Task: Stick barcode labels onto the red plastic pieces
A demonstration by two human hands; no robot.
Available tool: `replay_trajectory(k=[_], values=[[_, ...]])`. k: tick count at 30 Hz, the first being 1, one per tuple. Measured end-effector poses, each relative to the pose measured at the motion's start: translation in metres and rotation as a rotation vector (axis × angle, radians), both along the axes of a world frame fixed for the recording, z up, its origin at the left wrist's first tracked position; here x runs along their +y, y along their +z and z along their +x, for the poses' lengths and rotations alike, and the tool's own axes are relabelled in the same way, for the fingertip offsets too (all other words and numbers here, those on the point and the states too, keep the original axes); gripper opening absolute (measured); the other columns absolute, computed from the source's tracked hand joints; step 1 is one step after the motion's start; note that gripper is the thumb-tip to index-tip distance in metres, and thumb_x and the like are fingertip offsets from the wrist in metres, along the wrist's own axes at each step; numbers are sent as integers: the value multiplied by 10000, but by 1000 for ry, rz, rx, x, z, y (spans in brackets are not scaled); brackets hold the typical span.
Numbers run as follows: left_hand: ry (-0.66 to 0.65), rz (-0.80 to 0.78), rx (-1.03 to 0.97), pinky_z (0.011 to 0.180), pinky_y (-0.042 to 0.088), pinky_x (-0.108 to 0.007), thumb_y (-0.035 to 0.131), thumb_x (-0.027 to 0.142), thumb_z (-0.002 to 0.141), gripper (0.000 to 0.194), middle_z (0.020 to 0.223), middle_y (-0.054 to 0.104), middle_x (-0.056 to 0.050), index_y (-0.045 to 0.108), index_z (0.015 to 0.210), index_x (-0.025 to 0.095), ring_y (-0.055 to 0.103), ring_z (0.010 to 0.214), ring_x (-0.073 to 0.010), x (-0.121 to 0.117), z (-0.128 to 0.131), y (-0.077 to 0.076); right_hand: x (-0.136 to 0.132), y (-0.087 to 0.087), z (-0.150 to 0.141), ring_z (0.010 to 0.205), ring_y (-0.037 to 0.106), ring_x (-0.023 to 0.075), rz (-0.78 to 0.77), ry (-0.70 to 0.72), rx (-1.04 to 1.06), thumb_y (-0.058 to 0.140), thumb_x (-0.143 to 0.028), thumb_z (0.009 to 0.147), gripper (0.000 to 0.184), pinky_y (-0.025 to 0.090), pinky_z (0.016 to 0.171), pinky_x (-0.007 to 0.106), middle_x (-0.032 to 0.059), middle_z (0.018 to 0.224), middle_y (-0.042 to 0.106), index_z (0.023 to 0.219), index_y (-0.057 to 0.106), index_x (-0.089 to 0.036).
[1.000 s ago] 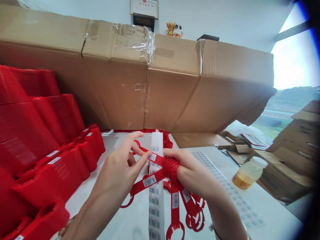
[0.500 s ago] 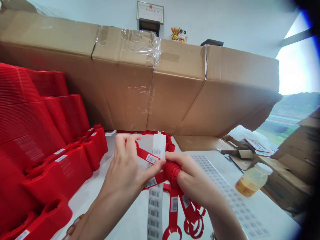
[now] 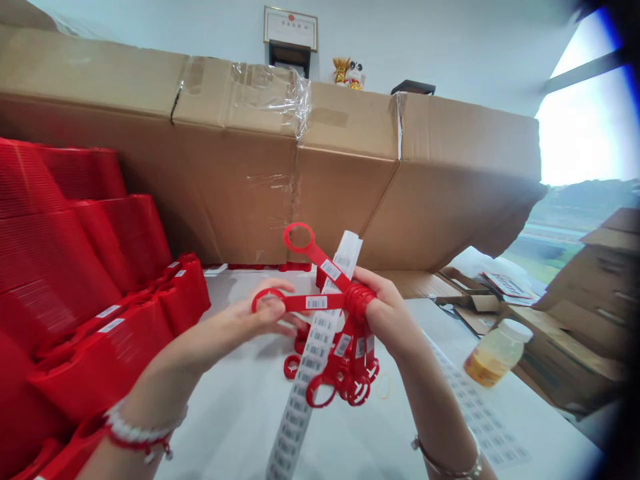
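Note:
My right hand (image 3: 387,307) is closed round a bunch of red ring-ended plastic tags (image 3: 359,301), gripped at their gathered ends. White barcode labels are stuck on several of their flat strips, and most rings hang below the fist. One tag (image 3: 300,238) sticks up to the upper left. My left hand (image 3: 257,319) has its thumb at the ring of another labelled tag (image 3: 295,303), which stretches level between both hands; its fingers are partly hidden behind. A long strip of barcode labels (image 3: 313,363) runs from beside the right fist down towards me, passing behind the level tag.
Stacks of red plastic pieces (image 3: 120,347) line the left of the white table (image 3: 225,413). A big cardboard box (image 3: 240,193) stands across the back. To the right are a label sheet (image 3: 480,413), a jar with a white lid (image 3: 497,353) and cardboard boxes (image 3: 550,360).
My left hand has shifted from the labels near the bunch leftward to a tag's ring. The bunch has been raised and turned, with one tag now pointing up. The label strip now slants.

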State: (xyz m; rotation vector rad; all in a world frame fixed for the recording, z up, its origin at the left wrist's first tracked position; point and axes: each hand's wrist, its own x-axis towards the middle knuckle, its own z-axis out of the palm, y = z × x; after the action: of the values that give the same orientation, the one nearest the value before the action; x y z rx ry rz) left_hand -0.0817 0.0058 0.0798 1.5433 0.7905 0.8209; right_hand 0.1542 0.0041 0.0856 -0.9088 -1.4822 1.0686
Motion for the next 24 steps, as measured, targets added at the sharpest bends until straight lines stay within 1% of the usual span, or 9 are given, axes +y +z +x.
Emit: replay_trajectory(k=[2,4,8,11,13,16,19,22,24], values=[[-231,-94,-11,1036,508,-458,659,488,924,434,1245,714,-121,585,1259,222,698,1076,-258,3,11,-8,5,-1,2,700,611,164,31,-35,22,574,-161,818,227,476,615,274,-9,820,695,983,718,-222],[-288,-126,-22,1054,505,-450,682,387,914,424,1273,706,-106,582,1299,238,696,1099,-241,4,25,-15,10,-1,5,702,604,162,45,-46,-3,579,-175,824,181,471,625,277,-8,805,683,952,700,-215],[-143,19,152,996,537,-391,602,416,923,390,1164,737,-93,619,1261,221,701,1069,-234,6,37,-21,16,-3,18,712,591,156,69,-13,-178,534,-186,854,155,452,612,274,0,830,676,936,664,-207],[52,187,424,864,548,-358,566,433,924,315,1067,741,-68,666,1126,214,690,931,-237,18,24,-24,22,-4,33,662,561,142,74,-64,-354,499,-159,831,149,420,573,267,-1,799,668,876,634,-204],[133,216,544,812,526,-344,565,388,934,256,1083,723,-58,671,1088,214,665,878,-226,34,9,-32,26,-5,43,643,549,137,95,-108,-407,486,-115,763,173,406,568,268,-3,759,656,818,627,-198],[200,177,758,771,538,-342,582,301,957,216,1049,706,-61,663,1114,177,664,858,-213,64,-10,-53,35,-6,51,629,527,130,123,-122,-378,452,-73,658,233,388,570,268,-12,707,627,751,628,-194],[207,83,978,768,583,-358,636,334,982,243,1021,694,-52,653,1127,140,679,853,-185,88,-19,-81,41,-6,51,633,553,138,116,-66,-319,452,-84,661,237,403,569,271,-9,708,640,745,643,-196],[176,21,1145,799,604,-381,660,366,977,277,1059,705,-58,666,1138,141,696,892,-193,95,-20,-100,45,-6,47,670,612,158,101,-14,-255,487,-113,709,209,441,578,283,7,762,677,786,662,-199],[176,24,1209,835,603,-402,672,369,969,280,1094,708,-66,674,1137,145,701,941,-208,93,-20,-105,46,-8,44,717,647,170,90,8,-194,529,-126,739,191,478,612,295,15,807,697,828,679,-204]])
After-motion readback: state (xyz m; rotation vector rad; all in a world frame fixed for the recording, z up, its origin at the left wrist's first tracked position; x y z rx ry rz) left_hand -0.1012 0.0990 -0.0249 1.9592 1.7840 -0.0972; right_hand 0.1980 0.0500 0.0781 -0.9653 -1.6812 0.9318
